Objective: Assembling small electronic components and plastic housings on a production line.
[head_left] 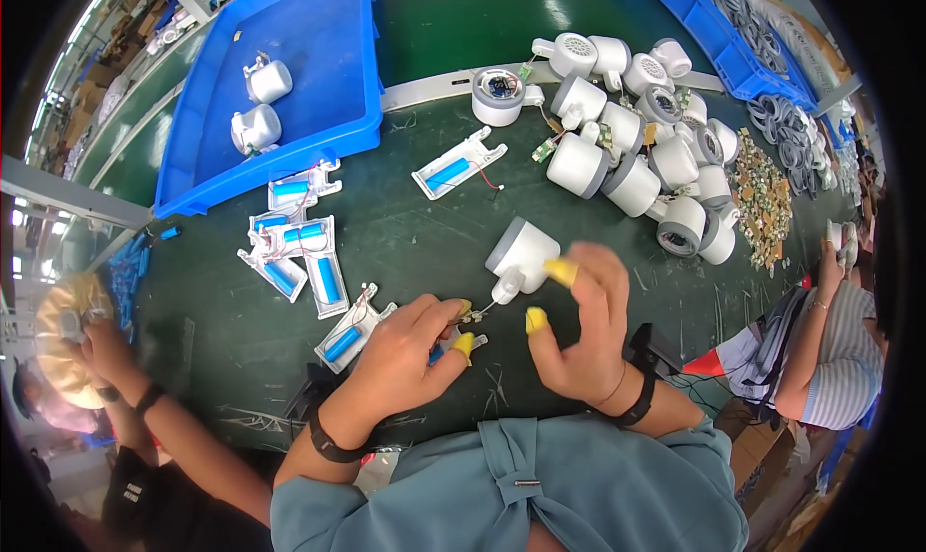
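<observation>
My left hand point(410, 354) is closed, its finger and thumb in yellow finger covers around a small circuit board point(471, 315). Beneath that hand is a white plastic handle half point(476, 342) with a blue battery point(439, 351), partly hidden. A thin lead runs from the board to a white-and-grey round housing with a short stem point(526, 256), which lies on its side on the dark green table. My right hand point(586, 335) is held just beside this housing. Its thumb and fingers are spread with nothing between them, and yellow covers sit on two fingertips.
Handle halves with batteries point(328, 280) lie to the left, another point(458, 164) farther off. Many similar housings point(632, 185) crowd the right, beside piled circuit boards point(762, 200) and grey rings point(781, 132). A blue tray point(328, 137) holds two housings. Co-workers' arms point(193, 441) show at both sides.
</observation>
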Demonstrator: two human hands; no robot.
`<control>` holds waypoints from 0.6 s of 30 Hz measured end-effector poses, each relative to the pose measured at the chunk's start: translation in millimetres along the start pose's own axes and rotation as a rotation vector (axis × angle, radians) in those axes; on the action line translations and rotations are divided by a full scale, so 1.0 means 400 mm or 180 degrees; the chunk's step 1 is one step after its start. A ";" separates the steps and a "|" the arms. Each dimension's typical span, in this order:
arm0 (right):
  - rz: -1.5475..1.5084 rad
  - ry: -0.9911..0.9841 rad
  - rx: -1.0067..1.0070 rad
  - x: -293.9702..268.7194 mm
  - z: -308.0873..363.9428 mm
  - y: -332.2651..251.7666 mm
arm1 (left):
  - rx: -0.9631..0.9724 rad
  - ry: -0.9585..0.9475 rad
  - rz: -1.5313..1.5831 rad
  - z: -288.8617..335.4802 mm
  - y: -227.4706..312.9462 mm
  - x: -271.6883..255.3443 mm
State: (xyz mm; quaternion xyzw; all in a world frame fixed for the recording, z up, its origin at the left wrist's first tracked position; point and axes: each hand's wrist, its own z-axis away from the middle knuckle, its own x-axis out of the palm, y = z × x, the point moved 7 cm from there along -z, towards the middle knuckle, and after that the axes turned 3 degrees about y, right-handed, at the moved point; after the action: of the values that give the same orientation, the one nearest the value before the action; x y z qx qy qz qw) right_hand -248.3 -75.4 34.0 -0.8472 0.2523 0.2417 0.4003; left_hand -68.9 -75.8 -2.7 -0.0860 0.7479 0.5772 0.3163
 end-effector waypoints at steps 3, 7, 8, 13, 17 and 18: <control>0.0233 -0.0202 0.0203 0.031 -0.031 0.021 | 0.0080 0.0222 -0.0548 0.003 -0.007 0.015; 0.0097 -0.0656 0.0653 0.083 -0.021 0.065 | 0.0365 0.0464 -0.1287 -0.003 0.011 0.018; 0.0168 -0.0541 0.0552 0.079 -0.021 0.063 | 0.0474 0.0480 -0.1438 -0.005 0.019 0.019; -0.0065 -0.0464 0.0668 0.078 -0.010 0.075 | 0.0603 0.0510 -0.1555 -0.009 0.031 0.023; -0.0337 -0.0283 0.0735 0.070 0.003 0.076 | 0.0686 0.0481 -0.1568 -0.006 0.039 0.024; -0.0326 -0.0271 0.0748 0.070 0.007 0.077 | 0.0700 0.0468 -0.1561 -0.004 0.043 0.022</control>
State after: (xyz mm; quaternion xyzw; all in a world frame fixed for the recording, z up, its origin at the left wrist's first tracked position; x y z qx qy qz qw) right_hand -246.7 -96.7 -1.7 -0.7952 0.2180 0.2255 0.5190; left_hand -85.2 -69.7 6.4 -0.2713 0.7839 0.3910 0.3988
